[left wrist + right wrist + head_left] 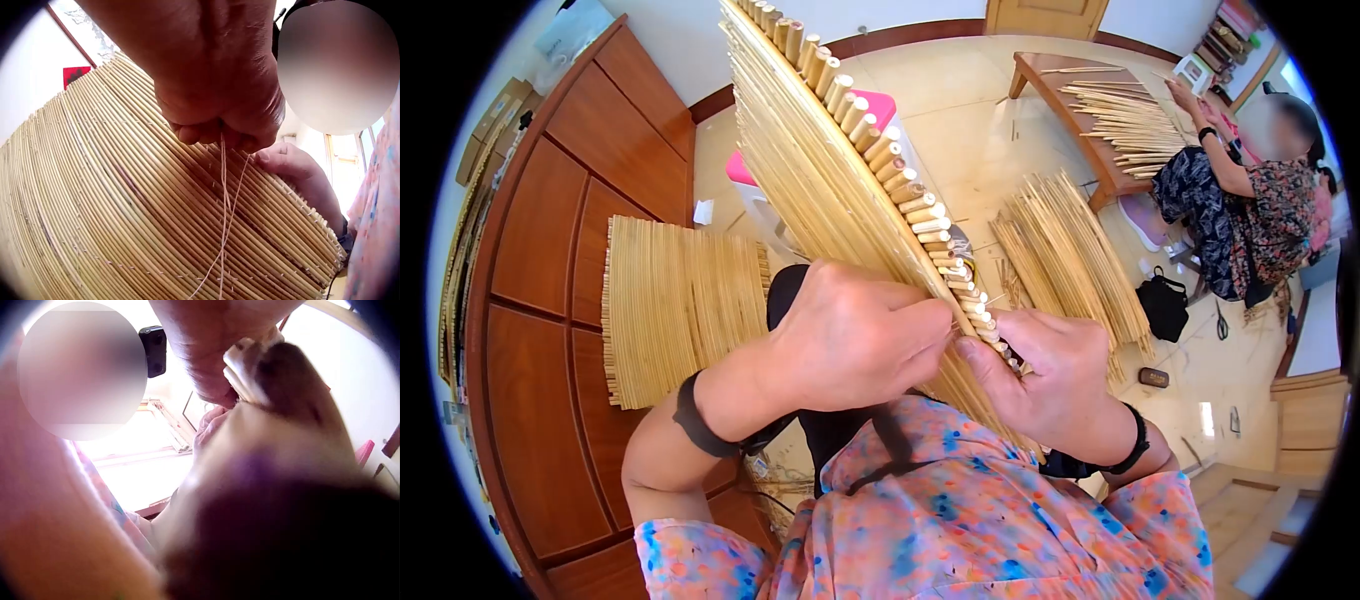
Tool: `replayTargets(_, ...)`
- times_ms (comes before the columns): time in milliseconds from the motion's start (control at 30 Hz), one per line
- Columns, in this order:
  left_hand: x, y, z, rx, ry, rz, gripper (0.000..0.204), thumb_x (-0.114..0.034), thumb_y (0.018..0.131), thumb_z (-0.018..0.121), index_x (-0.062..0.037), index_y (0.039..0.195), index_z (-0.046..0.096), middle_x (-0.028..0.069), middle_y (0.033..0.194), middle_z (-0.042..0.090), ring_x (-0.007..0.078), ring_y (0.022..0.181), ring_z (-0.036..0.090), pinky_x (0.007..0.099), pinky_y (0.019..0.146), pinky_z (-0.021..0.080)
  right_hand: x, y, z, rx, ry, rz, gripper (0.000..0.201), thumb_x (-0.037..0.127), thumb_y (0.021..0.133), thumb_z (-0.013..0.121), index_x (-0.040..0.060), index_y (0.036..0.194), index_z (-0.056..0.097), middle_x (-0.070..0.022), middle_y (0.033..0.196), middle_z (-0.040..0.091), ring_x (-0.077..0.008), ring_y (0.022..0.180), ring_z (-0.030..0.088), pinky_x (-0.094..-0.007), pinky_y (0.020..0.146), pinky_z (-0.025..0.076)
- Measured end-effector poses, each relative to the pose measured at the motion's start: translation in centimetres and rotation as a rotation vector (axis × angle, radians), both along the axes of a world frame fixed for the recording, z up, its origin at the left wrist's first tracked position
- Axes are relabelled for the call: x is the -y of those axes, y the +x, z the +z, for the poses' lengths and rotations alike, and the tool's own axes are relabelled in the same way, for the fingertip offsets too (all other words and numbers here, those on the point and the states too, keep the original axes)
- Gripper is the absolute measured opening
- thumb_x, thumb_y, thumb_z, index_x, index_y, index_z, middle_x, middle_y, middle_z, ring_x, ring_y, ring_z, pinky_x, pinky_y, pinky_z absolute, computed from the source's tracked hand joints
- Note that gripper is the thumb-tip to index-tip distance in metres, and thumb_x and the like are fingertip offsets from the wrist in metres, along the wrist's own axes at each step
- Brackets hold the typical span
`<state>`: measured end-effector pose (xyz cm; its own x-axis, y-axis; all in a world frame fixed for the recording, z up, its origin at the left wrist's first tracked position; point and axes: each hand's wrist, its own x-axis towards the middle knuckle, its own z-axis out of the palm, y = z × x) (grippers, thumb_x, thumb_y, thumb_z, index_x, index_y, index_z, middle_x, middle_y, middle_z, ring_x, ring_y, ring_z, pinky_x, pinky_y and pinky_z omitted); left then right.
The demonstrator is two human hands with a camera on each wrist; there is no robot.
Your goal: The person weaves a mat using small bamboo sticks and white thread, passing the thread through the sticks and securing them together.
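Right across the middle of the head view, a stitched mat of stalks is held up aslant, slung from the top of the frame down towards centre right. Its long rim runs on that same slant, with a row of cut ends lined up along it. On the lower stretch the hands are brought together: the left hand is set on the left, the right hand on the right, with the rim passing between. Thread is gripped in the curled left fingers, its strands dropped across the stalks towards the bottom of the left wrist view. The rim itself is pinched by the right fingers, the thumb laid on the near face, so the right hand is the nearer.

And what is lost? The left fingertips are tucked out of sight, and where the thread meets the rim cannot be made out. The right fingers are partly hidden, the mat's top is cut off, and the right wrist view is mostly blurred.
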<state>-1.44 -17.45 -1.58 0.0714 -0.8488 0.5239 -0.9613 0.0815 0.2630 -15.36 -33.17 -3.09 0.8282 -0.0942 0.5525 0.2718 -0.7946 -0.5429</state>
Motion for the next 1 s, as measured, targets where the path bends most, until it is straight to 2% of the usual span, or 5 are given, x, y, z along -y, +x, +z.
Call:
replayTargets(333, -1.7, 0.5, -1.1, -0.130, -0.027, -0.098, 0.024, -0.005, 0.070, 0.068, -0.0081, 0.063, 0.046, 0.0065, 0.053, 0.042, 0.0232, 0.044, 0.049, 0.0346, 0.040, 0.039, 0.9, 0.0, -0.3, -0.032, -0.008, 0.005, 0.014, 0.016, 0.079, 0.077, 0.0059, 0.083, 0.069, -0.0077, 0.054, 0.052, -0.0221, 0.042, 0.052, -0.0326, 0.039, 0.038)
replayTargets(567, -1.7, -0.2, 0.4, -0.170, 0.090, 0.159, 0.015, -0.013, 0.080, 0.071, -0.0048, 0.075, 0.059, 0.0084, 0.064, 0.054, 0.0293, 0.061, 0.056, 0.0355, 0.051, 0.043, 3.0, 0.2, -1.0, -0.065, -0.032, -0.038, 0.015, 0.017, 0.080, 0.077, 0.0054, 0.084, 0.068, -0.0080, 0.057, 0.056, -0.0233, 0.045, 0.056, -0.0332, 0.041, 0.041)
replayTargets(667, -1.3, -0.1, 1.5, -0.251, 0.085, 0.203, 0.013, -0.015, 0.084, 0.069, -0.0046, 0.080, 0.062, 0.0100, 0.067, 0.057, 0.0303, 0.067, 0.060, 0.0353, 0.055, 0.046, 2.8, 0.2, -1.2, -0.049, 0.084, 0.012, 0.017, 0.019, 0.080, 0.077, 0.0054, 0.085, 0.069, -0.0083, 0.058, 0.057, -0.0233, 0.046, 0.057, -0.0330, 0.042, 0.043)
replayTargets(833, 0.9, 0.3, 1.3, -0.398, 0.289, 0.069, 0.025, -0.022, 0.083, 0.068, -0.0058, 0.068, 0.056, 0.0139, 0.061, 0.056, 0.0352, 0.059, 0.059, 0.0434, 0.052, 0.046, 2.5, 0.0, -0.5, -0.110, 0.036, 0.037, 0.016, 0.019, 0.079, 0.077, 0.0068, 0.086, 0.070, -0.0079, 0.060, 0.058, -0.0224, 0.047, 0.058, -0.0320, 0.042, 0.043)
replayTargets(1000, 1.7, 0.3, 0.6, -0.397, 0.250, -0.067, 0.019, -0.014, 0.078, 0.063, -0.0063, 0.063, 0.054, 0.0136, 0.056, 0.053, 0.0364, 0.052, 0.055, 0.0432, 0.049, 0.044, 2.2, -0.2, -0.4, -0.072, 0.031, 0.041, 0.016, 0.018, 0.079, 0.077, 0.0067, 0.088, 0.071, -0.0079, 0.058, 0.058, -0.0217, 0.046, 0.058, -0.0309, 0.042, 0.043)
